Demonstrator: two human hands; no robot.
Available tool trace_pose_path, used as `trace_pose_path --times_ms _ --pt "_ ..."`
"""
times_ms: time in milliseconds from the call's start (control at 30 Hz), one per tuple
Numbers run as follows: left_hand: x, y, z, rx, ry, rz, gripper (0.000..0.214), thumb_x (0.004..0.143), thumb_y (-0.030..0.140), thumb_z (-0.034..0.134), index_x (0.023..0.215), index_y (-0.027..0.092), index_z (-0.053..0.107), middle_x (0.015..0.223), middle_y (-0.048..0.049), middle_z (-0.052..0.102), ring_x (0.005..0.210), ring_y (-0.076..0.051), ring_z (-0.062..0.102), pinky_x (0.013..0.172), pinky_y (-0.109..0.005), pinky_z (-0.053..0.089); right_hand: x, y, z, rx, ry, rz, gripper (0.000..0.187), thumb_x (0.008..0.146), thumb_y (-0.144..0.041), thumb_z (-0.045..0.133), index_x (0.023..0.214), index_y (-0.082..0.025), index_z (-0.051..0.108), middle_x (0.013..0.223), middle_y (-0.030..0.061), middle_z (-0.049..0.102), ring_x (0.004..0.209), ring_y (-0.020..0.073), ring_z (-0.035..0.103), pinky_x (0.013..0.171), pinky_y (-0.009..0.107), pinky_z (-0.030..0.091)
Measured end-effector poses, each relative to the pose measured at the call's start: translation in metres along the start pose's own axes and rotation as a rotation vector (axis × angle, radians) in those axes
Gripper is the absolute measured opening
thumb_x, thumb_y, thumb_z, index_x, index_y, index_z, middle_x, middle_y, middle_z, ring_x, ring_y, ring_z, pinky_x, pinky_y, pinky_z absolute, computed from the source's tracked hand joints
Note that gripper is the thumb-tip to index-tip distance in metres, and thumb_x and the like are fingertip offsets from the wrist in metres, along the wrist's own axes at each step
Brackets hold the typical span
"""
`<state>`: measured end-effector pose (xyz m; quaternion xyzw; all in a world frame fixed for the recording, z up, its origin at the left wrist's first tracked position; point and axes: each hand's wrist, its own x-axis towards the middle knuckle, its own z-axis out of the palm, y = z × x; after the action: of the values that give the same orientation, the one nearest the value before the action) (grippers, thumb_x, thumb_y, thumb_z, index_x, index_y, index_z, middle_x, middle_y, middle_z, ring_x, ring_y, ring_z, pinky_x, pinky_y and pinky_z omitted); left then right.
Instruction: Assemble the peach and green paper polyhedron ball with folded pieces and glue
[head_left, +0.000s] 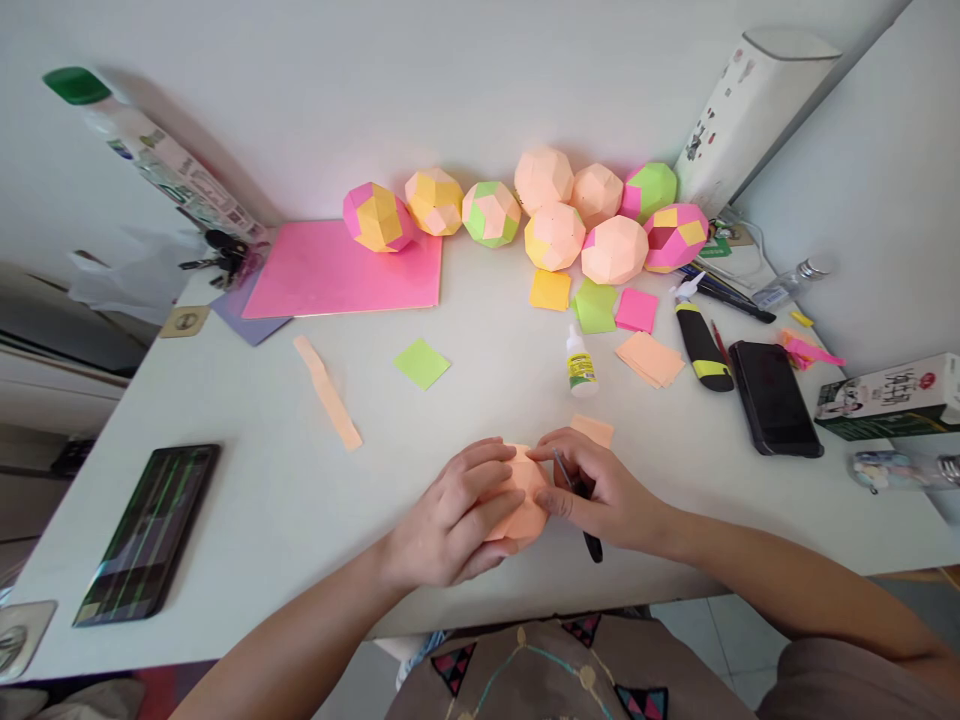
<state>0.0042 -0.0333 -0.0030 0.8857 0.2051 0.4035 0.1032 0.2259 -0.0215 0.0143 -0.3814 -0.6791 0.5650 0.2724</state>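
My left hand [463, 515] is wrapped round a faceted peach paper ball [531, 490] near the table's front edge. At the ball's right side, the fingertips of my right hand [592, 492] touch its surface. That same hand also holds a slim tool with a black handle [592, 546] and a thin metal end; its exact kind is unclear. Just behind my right hand lies a peach paper piece [592, 430]. A small glue bottle [580, 366] with a yellow-green label stands farther back.
Several finished paper balls [541, 180] line the wall. Paper squares [649, 360] lie before them, beside a box cutter [703, 348] and a black phone [775, 398]. Leftward are a peach strip [328, 392], a green square [423, 364], a pink board [341, 270] and another phone [148, 535].
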Motion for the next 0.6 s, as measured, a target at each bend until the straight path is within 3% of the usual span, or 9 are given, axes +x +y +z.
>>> trace_pose_path --times_ms 100,200,300,367,500,600 --pt "0.0 -0.001 -0.001 -0.018 -0.013 -0.044 0.031 0.1 0.03 0.033 0.117 0.009 0.049 0.111 -0.0146 0.044 0.12 -0.034 0.046 0.091 -0.057 0.052 0.002 -0.002 -0.005 -0.058 -0.008 -0.017 0.024 0.087 -0.035 0.059 0.106 -0.019 0.056 0.092 0.0033 0.051 0.064 0.0101 0.042 0.054 0.024 0.038" --pt "-0.001 -0.004 -0.003 -0.067 -0.005 -0.119 0.032 0.099 0.03 0.035 0.123 0.012 0.047 0.114 -0.0153 0.044 0.12 -0.034 0.047 0.09 -0.056 0.052 0.003 -0.004 -0.015 -0.062 -0.016 0.079 0.029 0.087 -0.034 0.059 0.112 -0.02 0.054 0.082 0.0003 0.048 0.064 0.0113 0.043 0.056 0.025 0.039" --pt "-0.003 -0.009 -0.005 -0.145 0.015 -0.211 0.033 0.098 0.027 0.038 0.129 0.016 0.044 0.118 -0.0154 0.043 0.122 -0.032 0.048 0.092 -0.054 0.051 0.001 -0.005 -0.025 0.015 -0.063 0.218 0.028 0.086 -0.022 0.051 0.113 -0.021 0.046 0.074 -0.003 0.045 0.062 0.0117 0.042 0.057 0.025 0.038" --pt "-0.004 -0.012 -0.007 -0.185 0.027 -0.269 0.033 0.098 0.025 0.04 0.13 0.018 0.045 0.119 -0.0151 0.043 0.122 -0.032 0.049 0.092 -0.052 0.051 -0.001 -0.003 -0.03 0.001 -0.084 0.236 0.035 0.081 -0.012 0.047 0.114 -0.022 0.042 0.076 -0.0027 0.046 0.064 0.0125 0.044 0.056 0.025 0.038" --pt "-0.004 -0.018 -0.009 -0.234 0.067 -0.35 0.03 0.098 0.024 0.039 0.127 0.021 0.048 0.118 -0.0132 0.045 0.119 -0.029 0.052 0.091 -0.05 0.051 -0.003 0.004 -0.034 -0.188 -0.074 0.196 0.052 0.07 -0.002 0.046 0.117 -0.023 0.035 0.09 0.002 0.049 0.083 0.0174 0.054 0.064 0.028 0.045" --pt "-0.003 -0.021 -0.01 -0.279 0.089 -0.372 0.029 0.098 0.024 0.039 0.125 0.021 0.049 0.117 -0.0125 0.046 0.118 -0.029 0.053 0.092 -0.051 0.05 -0.002 0.008 -0.034 -0.334 -0.107 0.121 0.047 0.069 0.002 0.043 0.109 -0.022 0.039 0.112 0.0092 0.047 0.093 0.0185 0.058 0.076 0.035 0.05"
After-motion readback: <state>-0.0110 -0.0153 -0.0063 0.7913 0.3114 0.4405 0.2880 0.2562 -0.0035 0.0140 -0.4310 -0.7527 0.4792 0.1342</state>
